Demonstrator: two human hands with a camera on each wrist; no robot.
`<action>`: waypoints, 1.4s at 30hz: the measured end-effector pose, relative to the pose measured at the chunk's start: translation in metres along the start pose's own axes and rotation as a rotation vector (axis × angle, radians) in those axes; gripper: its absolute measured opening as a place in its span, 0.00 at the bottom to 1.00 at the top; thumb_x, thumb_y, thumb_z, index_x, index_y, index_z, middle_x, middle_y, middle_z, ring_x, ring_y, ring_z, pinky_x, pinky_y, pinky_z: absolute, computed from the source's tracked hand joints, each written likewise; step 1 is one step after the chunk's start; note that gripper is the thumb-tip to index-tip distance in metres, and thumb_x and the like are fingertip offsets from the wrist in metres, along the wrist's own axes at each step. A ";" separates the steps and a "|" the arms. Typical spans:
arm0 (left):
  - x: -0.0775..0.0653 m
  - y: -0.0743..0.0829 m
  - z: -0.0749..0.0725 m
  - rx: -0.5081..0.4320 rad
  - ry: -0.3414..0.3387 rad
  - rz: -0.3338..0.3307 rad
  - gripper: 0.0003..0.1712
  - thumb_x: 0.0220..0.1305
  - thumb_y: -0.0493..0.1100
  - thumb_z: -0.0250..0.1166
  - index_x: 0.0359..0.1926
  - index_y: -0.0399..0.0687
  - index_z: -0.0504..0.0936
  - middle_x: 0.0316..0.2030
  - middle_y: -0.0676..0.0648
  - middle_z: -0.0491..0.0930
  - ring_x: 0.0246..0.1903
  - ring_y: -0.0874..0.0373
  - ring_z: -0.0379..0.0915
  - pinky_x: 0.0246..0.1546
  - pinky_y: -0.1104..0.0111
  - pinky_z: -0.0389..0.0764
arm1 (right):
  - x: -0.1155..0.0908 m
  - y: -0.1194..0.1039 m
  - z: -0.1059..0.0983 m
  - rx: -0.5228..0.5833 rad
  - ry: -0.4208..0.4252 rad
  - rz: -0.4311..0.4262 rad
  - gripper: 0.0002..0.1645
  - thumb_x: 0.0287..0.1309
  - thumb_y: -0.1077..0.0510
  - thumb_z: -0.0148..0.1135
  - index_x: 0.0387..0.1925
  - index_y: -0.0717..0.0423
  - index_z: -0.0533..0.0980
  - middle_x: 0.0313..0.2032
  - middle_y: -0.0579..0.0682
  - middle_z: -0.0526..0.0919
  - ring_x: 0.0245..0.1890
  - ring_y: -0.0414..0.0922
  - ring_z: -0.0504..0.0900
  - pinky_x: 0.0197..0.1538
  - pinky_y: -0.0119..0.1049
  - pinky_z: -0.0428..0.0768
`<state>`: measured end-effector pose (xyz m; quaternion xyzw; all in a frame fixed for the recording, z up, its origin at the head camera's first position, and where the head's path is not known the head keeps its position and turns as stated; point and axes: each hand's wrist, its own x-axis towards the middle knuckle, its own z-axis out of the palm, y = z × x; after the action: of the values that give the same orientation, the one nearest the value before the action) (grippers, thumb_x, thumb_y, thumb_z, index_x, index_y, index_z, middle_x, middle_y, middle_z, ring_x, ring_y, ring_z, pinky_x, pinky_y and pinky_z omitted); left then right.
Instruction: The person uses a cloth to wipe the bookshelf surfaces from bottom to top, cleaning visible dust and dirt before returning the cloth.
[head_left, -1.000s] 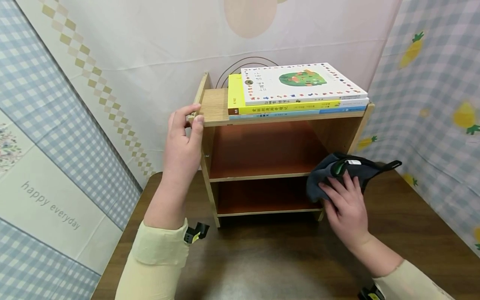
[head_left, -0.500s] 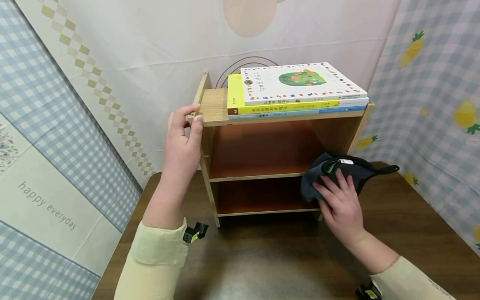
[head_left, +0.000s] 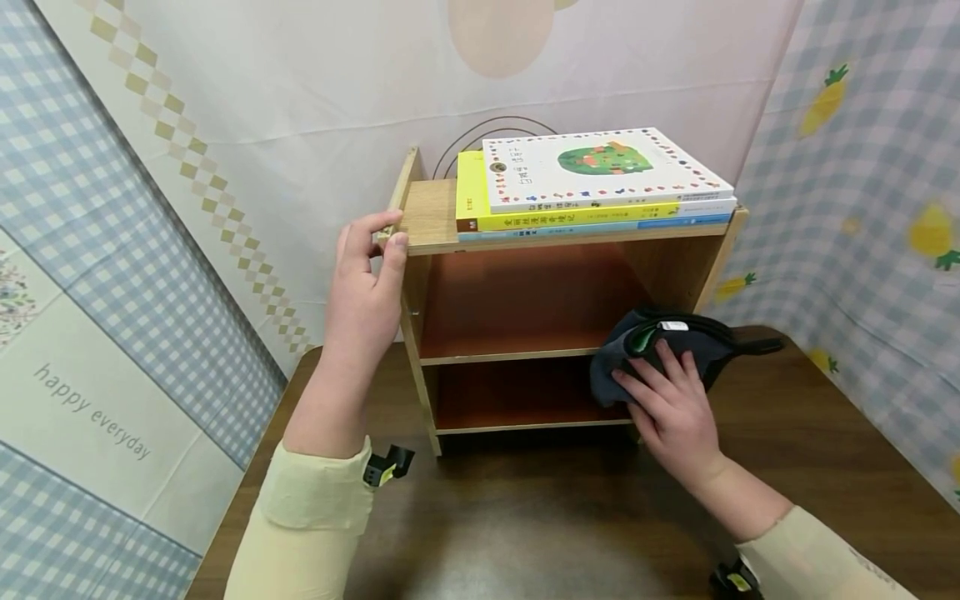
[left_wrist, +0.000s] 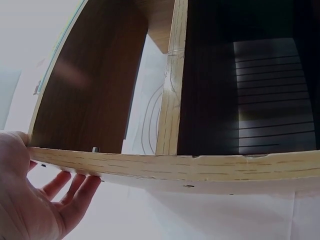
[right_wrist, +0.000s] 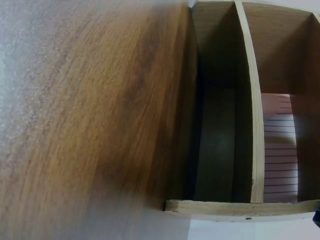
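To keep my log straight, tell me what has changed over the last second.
The right hand, holding the dark cloth, has moved slightly left in the head view, farther across the front of the wooden shelf unit. Nothing was newly grasped or let go. The left hand still grips the unit's upper left corner; the stacked books stay on top.

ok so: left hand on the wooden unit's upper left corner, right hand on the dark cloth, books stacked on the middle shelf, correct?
No, the books are stacked on the top board; head view shows it. The left hand, right hand and dark cloth are as you said.
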<state>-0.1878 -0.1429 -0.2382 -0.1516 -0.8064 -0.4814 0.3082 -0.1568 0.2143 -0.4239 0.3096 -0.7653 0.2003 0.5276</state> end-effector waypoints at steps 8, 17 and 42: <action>0.001 -0.001 -0.002 0.006 -0.023 -0.017 0.23 0.74 0.61 0.52 0.62 0.59 0.73 0.58 0.48 0.67 0.51 0.55 0.66 0.46 0.56 0.70 | 0.006 -0.006 0.008 0.010 -0.045 -0.054 0.21 0.75 0.48 0.48 0.48 0.55 0.84 0.49 0.59 0.84 0.67 0.58 0.68 0.71 0.58 0.54; 0.001 -0.001 -0.003 0.009 -0.035 -0.026 0.23 0.74 0.61 0.52 0.62 0.60 0.73 0.59 0.49 0.66 0.51 0.55 0.65 0.46 0.56 0.70 | 0.013 -0.013 0.015 0.031 -0.090 -0.088 0.21 0.76 0.49 0.46 0.50 0.53 0.83 0.50 0.56 0.84 0.67 0.58 0.68 0.71 0.57 0.54; 0.001 0.001 -0.003 -0.002 -0.035 -0.013 0.22 0.75 0.58 0.53 0.62 0.57 0.73 0.58 0.48 0.67 0.51 0.54 0.65 0.47 0.57 0.69 | 0.030 -0.033 0.036 0.012 -0.165 -0.186 0.20 0.77 0.51 0.43 0.53 0.48 0.81 0.56 0.52 0.82 0.66 0.56 0.70 0.61 0.61 0.65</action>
<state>-0.1870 -0.1454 -0.2358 -0.1550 -0.8123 -0.4814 0.2907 -0.1661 0.1598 -0.4098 0.3979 -0.7729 0.1287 0.4772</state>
